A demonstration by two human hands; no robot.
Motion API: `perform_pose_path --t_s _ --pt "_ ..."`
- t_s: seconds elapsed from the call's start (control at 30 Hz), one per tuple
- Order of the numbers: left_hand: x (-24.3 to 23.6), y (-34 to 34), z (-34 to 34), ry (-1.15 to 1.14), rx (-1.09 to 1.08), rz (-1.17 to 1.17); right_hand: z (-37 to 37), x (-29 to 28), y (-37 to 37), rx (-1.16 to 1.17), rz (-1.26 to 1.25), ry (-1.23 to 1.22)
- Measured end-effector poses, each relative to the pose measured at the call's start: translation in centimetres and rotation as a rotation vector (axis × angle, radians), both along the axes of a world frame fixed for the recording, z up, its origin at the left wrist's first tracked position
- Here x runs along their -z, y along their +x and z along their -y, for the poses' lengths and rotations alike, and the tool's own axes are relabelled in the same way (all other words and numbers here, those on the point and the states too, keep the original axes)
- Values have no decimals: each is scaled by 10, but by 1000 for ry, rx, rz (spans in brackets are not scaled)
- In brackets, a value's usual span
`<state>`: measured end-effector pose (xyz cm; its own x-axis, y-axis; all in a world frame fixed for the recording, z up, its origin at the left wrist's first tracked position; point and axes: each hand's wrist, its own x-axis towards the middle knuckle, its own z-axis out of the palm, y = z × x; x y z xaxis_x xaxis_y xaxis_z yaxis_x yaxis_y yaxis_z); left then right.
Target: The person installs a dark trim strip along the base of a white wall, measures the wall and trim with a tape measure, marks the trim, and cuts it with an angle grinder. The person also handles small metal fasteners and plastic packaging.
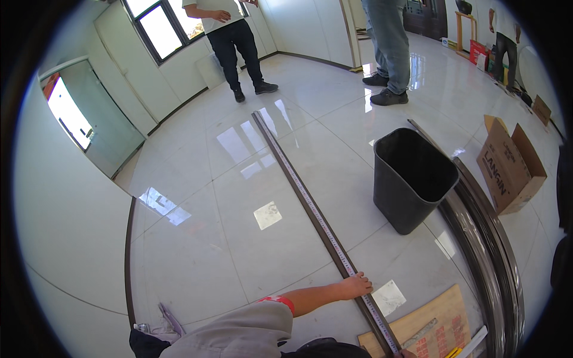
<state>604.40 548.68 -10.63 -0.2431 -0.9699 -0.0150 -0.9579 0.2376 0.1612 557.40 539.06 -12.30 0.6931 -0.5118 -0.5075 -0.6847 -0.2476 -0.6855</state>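
A long dark trim strip [315,221] lies diagonally across the tiled floor, with a pale measuring tape [298,186] stretched along its top. My left hand [356,285] rests over strip and tape near the lower middle, fingers curled round them. My right hand [406,353] shows only slightly at the bottom edge, at the near end of the strip; its fingers are mostly hidden. Beside it a plywood board [444,310] carries a thin metal piece and a yellow tool [453,352].
A black bin [401,206] and bundled dark profiles [495,262] stand or lie to the right, near an open cardboard box [507,167]. Three people stand farther back: one by the window [233,42], one at centre right [385,48], one far right [504,42]. A white wall [71,238] borders the left.
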Motion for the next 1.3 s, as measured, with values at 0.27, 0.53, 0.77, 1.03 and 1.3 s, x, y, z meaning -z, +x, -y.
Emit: perform_pose_path --t_s 0.27,0.53,0.77,1.03,1.3 --pt "-17 18 -6 108 36 9 -13 -18 15 26 -72 31" --pt "31 94 1 296 -63 194 4 -52 -17 -21 -100 313" --pt "-52 136 -15 208 -150 153 3 -130 -192 266 -247 55" --pt "-36 156 -25 245 -160 289 -18 -94 -208 301 -445 -191" --pt "-64 7 18 407 60 217 -1 -92 -214 313 -503 -81"
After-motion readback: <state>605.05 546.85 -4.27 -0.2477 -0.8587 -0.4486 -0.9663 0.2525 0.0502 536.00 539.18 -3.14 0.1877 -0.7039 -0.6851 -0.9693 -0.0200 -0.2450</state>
